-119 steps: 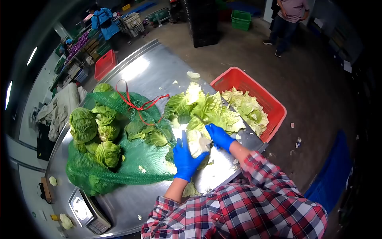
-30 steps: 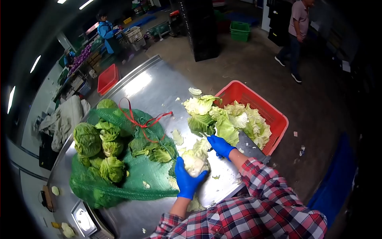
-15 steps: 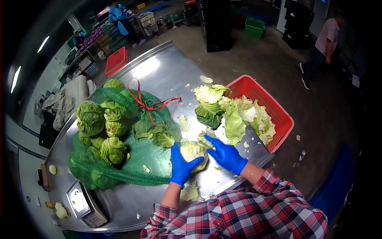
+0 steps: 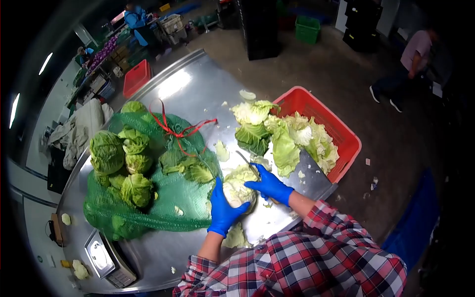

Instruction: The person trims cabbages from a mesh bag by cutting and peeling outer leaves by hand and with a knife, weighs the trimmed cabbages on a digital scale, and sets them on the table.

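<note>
A pale, trimmed cabbage (image 4: 239,190) rests on the steel table. My left hand (image 4: 223,210), in a blue glove, is wrapped round its left and near side with the thumb across the front. In my right hand (image 4: 271,186), also gloved in blue, is a knife (image 4: 248,165), its thin narrow blade pointing away over the cabbage's far right side. My fingers hide the handle. Just beyond the blade lies a loose leaf (image 4: 260,161). Another leaf (image 4: 236,236) lies on the near side, partly behind my left hand.
Whole cabbages (image 4: 107,152) sit on a green mesh bag (image 4: 183,214) with a red tie (image 4: 182,132). Leaves heap over a red crate (image 4: 348,148) at the table's right edge. A scale (image 4: 110,260) stands front left. One person (image 4: 416,52) is at far right; others are at the back.
My right hand has closed in on the cabbage, and the knife blade now shows in it. The leaf by its fingers lies beyond them. The person at far right has moved; the view has shifted slightly.
</note>
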Available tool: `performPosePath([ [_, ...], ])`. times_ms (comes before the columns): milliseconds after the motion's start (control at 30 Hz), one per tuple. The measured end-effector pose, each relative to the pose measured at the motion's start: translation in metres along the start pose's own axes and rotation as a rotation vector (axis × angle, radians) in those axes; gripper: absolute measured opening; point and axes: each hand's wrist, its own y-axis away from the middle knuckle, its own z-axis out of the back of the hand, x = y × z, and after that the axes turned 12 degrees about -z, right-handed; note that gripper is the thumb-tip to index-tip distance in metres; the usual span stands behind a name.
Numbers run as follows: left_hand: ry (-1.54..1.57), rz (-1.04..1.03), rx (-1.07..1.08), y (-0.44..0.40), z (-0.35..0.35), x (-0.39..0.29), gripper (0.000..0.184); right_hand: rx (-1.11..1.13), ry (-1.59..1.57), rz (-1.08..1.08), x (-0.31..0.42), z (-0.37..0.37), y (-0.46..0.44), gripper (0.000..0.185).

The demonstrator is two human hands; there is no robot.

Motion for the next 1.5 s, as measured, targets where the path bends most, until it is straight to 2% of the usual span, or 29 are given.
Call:
performPosePath([
  [33,0.026,-0.055,-0.006,0.008,0.004,0.004,0.115,-0.134,0.058,-0.108,-0.027,-0.01,-0.024,0.07],
  [67,0.05,-0.115,-0.018,0.013,0.009,0.008,0.115,-0.261,0.034,0.027,-0.049,-0.015,-0.045,0.065],
  [100,0.165,-0.178,0.012,0.023,0.014,0.023,0.115,-0.265,-0.046,-0.056,-0.062,-0.014,-0.057,0.068],
  [167,0.437,-0.016,0.011,0.046,0.028,0.036,0.116,-0.277,-0.202,-0.148,-0.063,-0.011,-0.06,0.068],
  [200,0.523,0.046,0.006,0.053,0.035,0.041,0.116,-0.253,-0.099,-0.148,-0.058,-0.009,-0.058,0.068],
  [300,0.05,0.014,-0.12,0.053,0.028,0.021,0.116,-0.117,-0.056,-0.15,-0.032,-0.005,-0.037,0.08],
  [333,0.332,0.107,-0.166,0.049,0.02,0.021,0.116,-0.159,0.054,-0.154,-0.02,-0.001,-0.03,0.081],
  [400,0.405,0.086,-0.241,0.047,0.013,0.024,0.115,-0.554,0.401,0.469,-0.047,-0.001,-0.045,0.079],
  [467,0.482,0.053,-0.229,0.047,0.015,0.024,0.116,-0.223,0.305,0.312,-0.022,-0.004,-0.014,0.071],
  [533,0.498,0.005,-0.174,0.047,0.016,0.03,0.116,-0.113,0.23,0.597,-0.025,-0.029,-0.003,0.067],
  [600,0.571,0.049,-0.097,0.046,0.02,0.028,0.117,-0.103,0.47,0.693,-0.036,-0.04,-0.011,0.055],
  [667,0.617,0.04,-0.086,0.046,0.026,0.031,0.118,0.216,-0.034,0.122,-0.016,-0.031,-0.007,0.043],
  [800,0.465,-0.066,-0.054,0.048,0.03,0.037,0.117,0.107,-0.038,0.006,-0.036,-0.03,-0.027,0.039],
  [867,0.541,-0.037,-0.09,0.044,0.036,0.034,0.11,-0.051,-0.234,0.018,-0.054,-0.027,-0.047,0.038],
  [900,0.587,-0.011,-0.105,0.047,0.036,0.033,0.107,-0.036,-0.233,-0.139,-0.058,-0.012,-0.051,0.037],
  [1000,1.002,0.182,-0.128,0.053,0.043,0.038,0.096,-0.053,-0.217,-0.095,-0.05,0.016,-0.041,0.04],
  [1033,1.135,0.261,-0.19,0.061,0.036,0.042,0.086,-0.098,-0.061,-0.092,-0.033,0.019,-0.023,0.05],
  [1067,1.395,0.339,-0.217,0.065,0.039,0.023,0.087,-0.061,-0.092,0.082,-0.037,0.011,-0.024,0.054],
  [1100,1.503,0.402,-0.251,0.069,0.038,0.012,0.088,-0.024,-0.121,0.259,-0.043,0.0,-0.028,0.059],
  [1133,1.609,0.465,-0.284,0.069,0.036,0.006,0.088,0.091,-0.153,0.261,-0.023,-0.008,-0.012,0.064],
  [1167,1.79,0.377,-0.195,0.067,0.032,0.005,0.083,0.206,-0.184,0.256,-0.003,-0.015,0.004,0.07],
  [1200,1.965,0.281,-0.1,0.063,0.028,0.007,0.078,0.398,-0.214,0.075,0.034,-0.014,0.038,0.077],
  [1233,2.132,0.178,0.0,0.061,0.023,0.009,0.072,0.516,-0.144,-0.038,0.027,-0.018,0.03,0.071],
  [1333,1.424,0.188,-0.096,0.066,-0.01,0.048,0.053,0.446,-0.308,0.048,0.037,-0.035,0.042,0.043],
  [1367,1.464,0.088,-0.014,0.073,-0.049,0.121,0.042,0.403,-0.345,0.029,0.037,-0.043,0.042,0.036],
  [1467,2.166,0.202,0.016,0.089,-0.019,0.083,0.045,0.344,-0.422,-0.01,0.042,-0.065,0.044,0.025],
  [1500,2.286,0.185,0.147,0.086,-0.011,0.089,0.052,0.331,-0.392,0.014,0.047,-0.071,0.041,0.025],
])
